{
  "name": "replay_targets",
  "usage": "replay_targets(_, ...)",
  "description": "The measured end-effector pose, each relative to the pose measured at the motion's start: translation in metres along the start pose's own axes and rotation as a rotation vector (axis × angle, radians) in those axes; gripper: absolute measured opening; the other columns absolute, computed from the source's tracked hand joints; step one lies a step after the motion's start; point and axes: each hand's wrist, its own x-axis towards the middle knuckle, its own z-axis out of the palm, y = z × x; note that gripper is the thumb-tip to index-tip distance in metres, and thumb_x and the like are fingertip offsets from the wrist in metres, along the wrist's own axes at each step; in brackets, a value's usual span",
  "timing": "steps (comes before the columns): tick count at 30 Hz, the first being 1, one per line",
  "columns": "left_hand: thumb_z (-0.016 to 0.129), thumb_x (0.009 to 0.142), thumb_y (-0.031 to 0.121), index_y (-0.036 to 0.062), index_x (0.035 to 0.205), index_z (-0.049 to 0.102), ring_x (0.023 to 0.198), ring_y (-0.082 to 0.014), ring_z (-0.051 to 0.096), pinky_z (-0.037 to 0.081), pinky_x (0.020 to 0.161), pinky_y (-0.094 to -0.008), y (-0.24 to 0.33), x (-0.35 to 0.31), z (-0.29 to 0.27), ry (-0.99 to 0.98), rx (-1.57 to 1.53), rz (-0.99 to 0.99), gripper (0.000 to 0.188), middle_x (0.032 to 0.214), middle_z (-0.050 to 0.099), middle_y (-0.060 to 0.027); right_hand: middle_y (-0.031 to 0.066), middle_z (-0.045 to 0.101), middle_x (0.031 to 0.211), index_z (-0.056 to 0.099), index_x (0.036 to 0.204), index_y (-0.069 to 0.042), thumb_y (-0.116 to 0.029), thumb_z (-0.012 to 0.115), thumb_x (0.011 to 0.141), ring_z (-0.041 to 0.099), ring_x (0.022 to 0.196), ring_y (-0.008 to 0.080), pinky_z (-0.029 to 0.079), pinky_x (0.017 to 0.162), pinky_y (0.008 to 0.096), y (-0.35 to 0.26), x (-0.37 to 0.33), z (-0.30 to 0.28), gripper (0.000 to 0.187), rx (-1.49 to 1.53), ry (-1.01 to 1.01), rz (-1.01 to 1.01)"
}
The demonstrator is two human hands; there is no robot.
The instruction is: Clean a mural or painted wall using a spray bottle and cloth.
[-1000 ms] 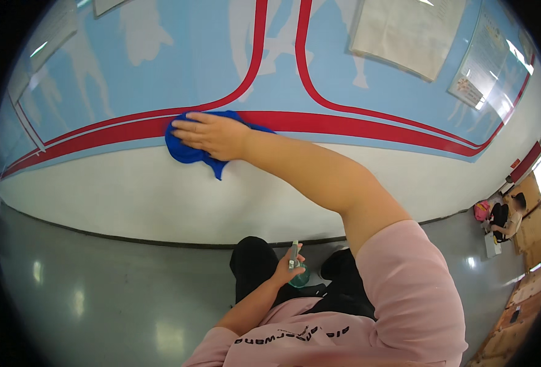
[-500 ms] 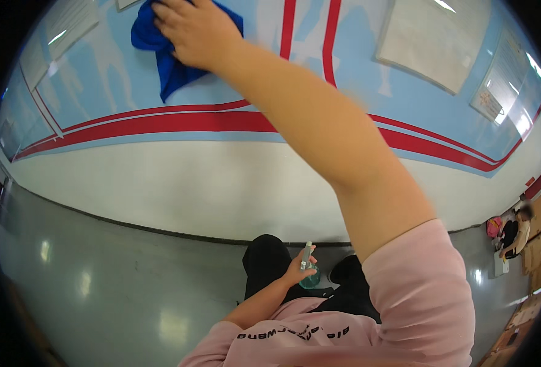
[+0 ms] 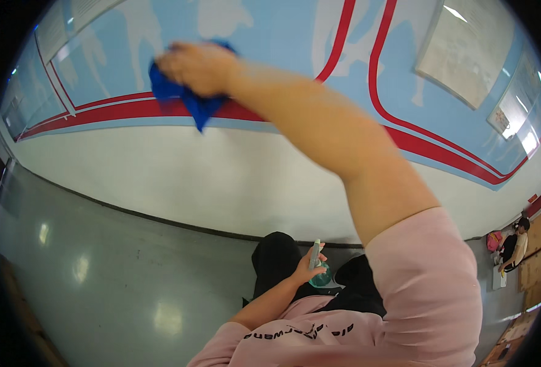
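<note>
My right hand (image 3: pixel 198 68) reaches across to the upper left and presses over a bunched blue cloth (image 3: pixel 202 111) at the wall. The hand is blurred by motion, with its fingers bent over the cloth. One corner of the cloth hangs down over the red stripe (image 3: pixel 126 114) of the wall's light blue panel (image 3: pixel 276 40). Low in front of my body, my left hand (image 3: pixel 302 269) is wrapped round a spray bottle (image 3: pixel 321 280) with a pale spray head and a clear greenish body. Part of the bottle is hidden by the fingers.
Below the panel runs a plain white wall (image 3: pixel 160 165) down to a dark skirting and a shiny grey floor (image 3: pixel 117 263). Framed boards (image 3: pixel 465 52) hang at the upper right. Far right, another person (image 3: pixel 515 248) sits low beside a pink bag (image 3: pixel 494 240) and wooden boxes (image 3: pixel 535 269).
My right hand has moved the blue cloth down and leftward along the wall, from the light blue area onto the red stripe. My left hand still holds the spray bottle; the view has shifted slightly.
</note>
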Motion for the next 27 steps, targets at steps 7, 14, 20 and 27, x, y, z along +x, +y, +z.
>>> replay_targets(7, 0.063, 0.062, 0.000, 0.0170, 0.130, 0.031, 0.083, -0.0126, 0.048, 0.041, 0.075, -0.0270, 0.005, -0.001, 0.000, -0.011, 0.038, -0.050, 0.077, 0.089, 0.050, -0.0031, 0.0101, 0.044, 0.125, 0.055, 0.110, -0.001, -0.019, 0.042, 0.075, 0.032, 0.122, 0.0220, 0.019, 0.103, 0.0389, 0.070, 0.051, -0.023, 0.040, -0.105, 0.389, 0.356)
replay_targets(14, 0.065, 0.061, 0.001, 0.0156, 0.130, 0.031, 0.083, -0.0130, 0.049, 0.040, 0.075, -0.0278, -0.080, 0.009, 0.001, -0.063, -0.220, -0.020, 0.078, 0.089, 0.051, -0.0033, -0.0008, 0.040, 0.129, 0.054, 0.116, -0.013, -0.035, 0.052, 0.076, 0.026, 0.125, 0.0175, 0.018, 0.103, 0.0359, -0.029, 0.060, 0.009, 0.045, -0.101, 0.123, 0.297)
replay_targets(20, 0.068, 0.060, 0.002, 0.0112, 0.129, 0.032, 0.081, -0.0119, 0.049, 0.040, 0.074, -0.0268, -0.025, 0.002, -0.011, 0.094, 0.035, 0.039, 0.078, 0.088, 0.052, -0.0018, 0.0010, 0.034, 0.134, 0.050, 0.120, -0.011, -0.025, 0.046, 0.080, 0.022, 0.127, 0.0172, 0.017, 0.105, 0.0365, -0.095, 0.005, 0.038, 0.042, 0.037, -0.041, 0.147)
replay_targets(27, 0.067, 0.062, -0.002, 0.0123, 0.128, 0.033, 0.080, -0.0114, 0.049, 0.040, 0.074, -0.0260, 0.009, -0.009, -0.014, 0.086, -0.133, -0.111, 0.076, 0.089, 0.052, -0.0023, 0.0014, 0.034, 0.134, 0.050, 0.118, -0.011, -0.021, 0.049, 0.078, 0.023, 0.127, 0.0161, 0.018, 0.105, 0.0350, -0.053, -0.086, -0.015, 0.041, 0.078, -0.105, 0.195)
